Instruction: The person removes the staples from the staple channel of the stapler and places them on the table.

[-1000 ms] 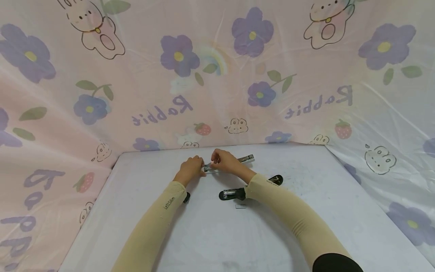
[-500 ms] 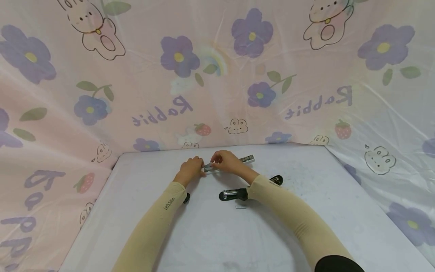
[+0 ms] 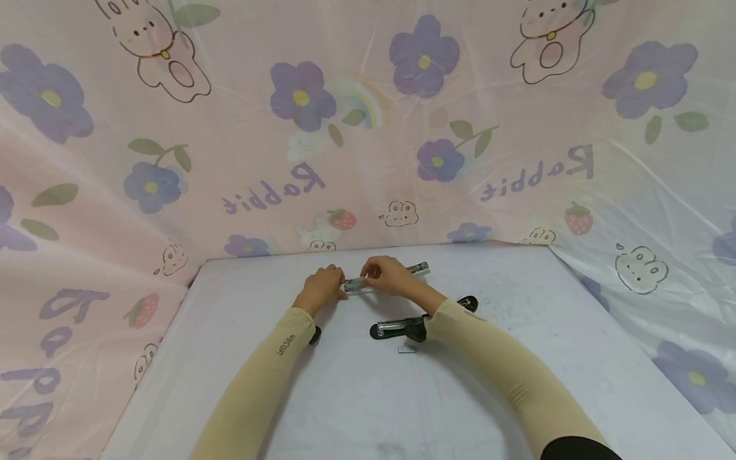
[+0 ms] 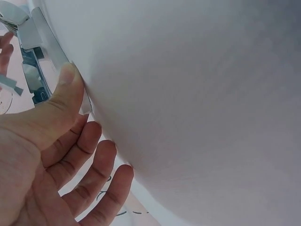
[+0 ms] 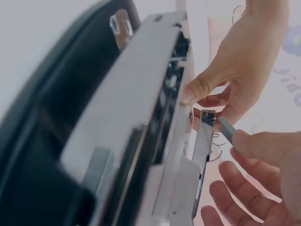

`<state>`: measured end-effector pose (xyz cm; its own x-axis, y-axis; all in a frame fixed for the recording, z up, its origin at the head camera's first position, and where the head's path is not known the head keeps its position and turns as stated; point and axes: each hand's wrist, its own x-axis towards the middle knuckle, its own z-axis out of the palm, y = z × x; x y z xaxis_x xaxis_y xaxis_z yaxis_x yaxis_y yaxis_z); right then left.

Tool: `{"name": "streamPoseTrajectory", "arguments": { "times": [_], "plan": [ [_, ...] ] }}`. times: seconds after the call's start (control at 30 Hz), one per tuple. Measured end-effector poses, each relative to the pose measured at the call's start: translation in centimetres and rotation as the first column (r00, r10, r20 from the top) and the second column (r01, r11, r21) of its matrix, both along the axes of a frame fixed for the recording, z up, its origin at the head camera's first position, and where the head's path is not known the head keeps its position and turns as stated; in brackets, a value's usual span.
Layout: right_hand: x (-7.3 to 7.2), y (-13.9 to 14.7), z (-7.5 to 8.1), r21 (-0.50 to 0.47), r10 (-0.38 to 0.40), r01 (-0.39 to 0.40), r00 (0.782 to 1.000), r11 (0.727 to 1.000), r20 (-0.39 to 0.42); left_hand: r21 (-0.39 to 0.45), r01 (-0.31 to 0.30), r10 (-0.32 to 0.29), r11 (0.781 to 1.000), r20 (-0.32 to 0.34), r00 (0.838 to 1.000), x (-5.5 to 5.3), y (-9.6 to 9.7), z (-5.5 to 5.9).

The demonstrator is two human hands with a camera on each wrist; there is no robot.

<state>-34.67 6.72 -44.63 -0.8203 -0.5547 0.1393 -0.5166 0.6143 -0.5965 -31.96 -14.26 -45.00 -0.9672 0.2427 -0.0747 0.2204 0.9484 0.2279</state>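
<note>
A pale, opened stapler (image 3: 420,268) lies slantwise near the back of the white table. My left hand (image 3: 322,284) grips its left end, the thumb (image 4: 66,87) pressed along the side in the left wrist view. Over its open staple channel (image 5: 203,141), my right hand (image 3: 390,276) pinches a short grey strip of staples (image 5: 226,129) between thumb and forefinger. The strip points toward the channel's end and stands apart from it in the left wrist view. The other fingers (image 5: 235,176) of my right hand are loosely bent.
A black stapler (image 3: 393,327), also opened out, lies under my right wrist and partly hidden by it. Just in front of it is another small grey strip (image 3: 407,349) on the table (image 3: 368,396). A printed cloth (image 3: 368,185) hangs behind the table's back edge.
My right hand has shifted slightly right, away from my left hand, baring more of the pale stapler's left part. The right forearm has slid right too. My left hand stays in place.
</note>
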Motion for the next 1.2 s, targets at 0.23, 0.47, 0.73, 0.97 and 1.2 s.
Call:
{"name": "streamPoseTrajectory", "arguments": {
  "times": [0.23, 0.47, 0.73, 0.97, 1.2],
  "plan": [
    [0.3, 0.5, -0.3, -0.003, 0.017, -0.016, 0.998, 1.0, 0.056, -0.017, -0.002, 0.002, 1.0, 0.003, 1.0, 0.0, 0.1, 0.1],
    [0.5, 0.8, -0.7, 0.016, 0.02, -0.021, 0.996, 1.0, 0.088, -0.023, -0.007, 0.008, 1.0, 0.009, 1.0, 0.0, 0.1, 0.2],
    [1.0, 0.8, -1.1, 0.095, 0.012, -0.023, 0.994, 0.995, 0.112, -0.023, -0.012, 0.012, 1.0, 0.015, 1.0, -0.1, 0.1, 0.1],
    [1.4, 0.7, -1.0, 0.109, 0.025, -0.039, 0.992, 0.993, 0.127, -0.017, -0.014, 0.014, 1.0, 0.011, 1.0, 0.2, 0.0, 0.2],
    [1.6, 0.6, -1.0, 0.169, 0.015, -0.032, 0.995, 0.985, 0.101, -0.018, -0.012, 0.012, 1.0, 0.005, 1.0, 0.2, -0.1, 0.2]
  ]
}}
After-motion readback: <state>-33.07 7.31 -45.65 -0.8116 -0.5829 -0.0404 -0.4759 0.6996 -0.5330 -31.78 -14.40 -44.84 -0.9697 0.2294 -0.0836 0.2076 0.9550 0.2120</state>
